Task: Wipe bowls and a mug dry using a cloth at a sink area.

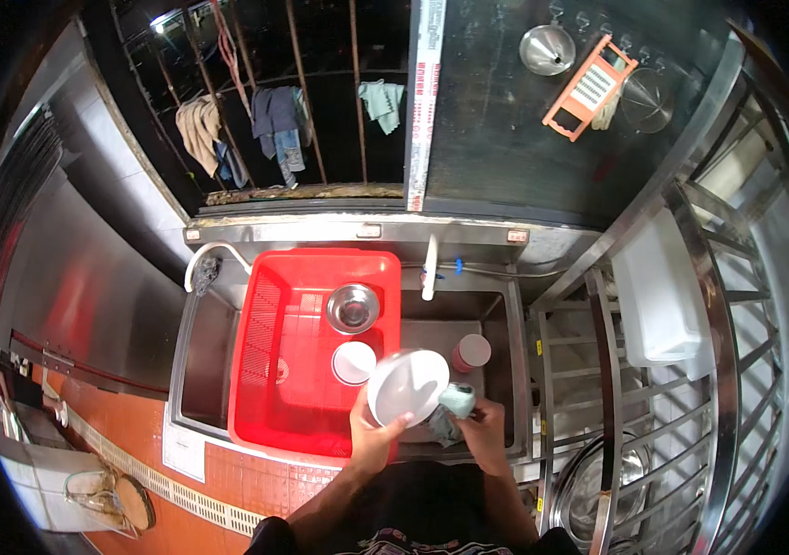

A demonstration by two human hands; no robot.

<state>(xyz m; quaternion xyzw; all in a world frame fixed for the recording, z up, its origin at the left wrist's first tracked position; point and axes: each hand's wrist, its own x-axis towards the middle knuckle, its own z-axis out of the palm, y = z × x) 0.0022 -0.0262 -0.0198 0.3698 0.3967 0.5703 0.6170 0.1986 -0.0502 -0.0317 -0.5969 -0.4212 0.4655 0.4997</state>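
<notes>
My left hand (375, 433) grips the rim of a white bowl (407, 388), tilted above the right edge of a red plastic crate (311, 433). In my right hand (486, 431) is a bunched pale green cloth (458, 399), close to the bowl's right rim; whether they touch I cannot tell. A grey-green crumpled cloth (444, 429) lies lower down in the sink basin, partly behind my right hand. Inside the crate stand a stainless steel bowl (353, 309) and a smaller white bowl (354, 363). A pinkish-red cup-shaped container (470, 352) sits in the right basin (429, 326).
A white faucet (429, 267) reaches over the right basin, and a curved spout (217, 247) stands at the left. To the right rises a metal rack (609, 361) with a white plastic bin (661, 298). A grater (590, 89) and funnel (547, 50) hang on the far panel.
</notes>
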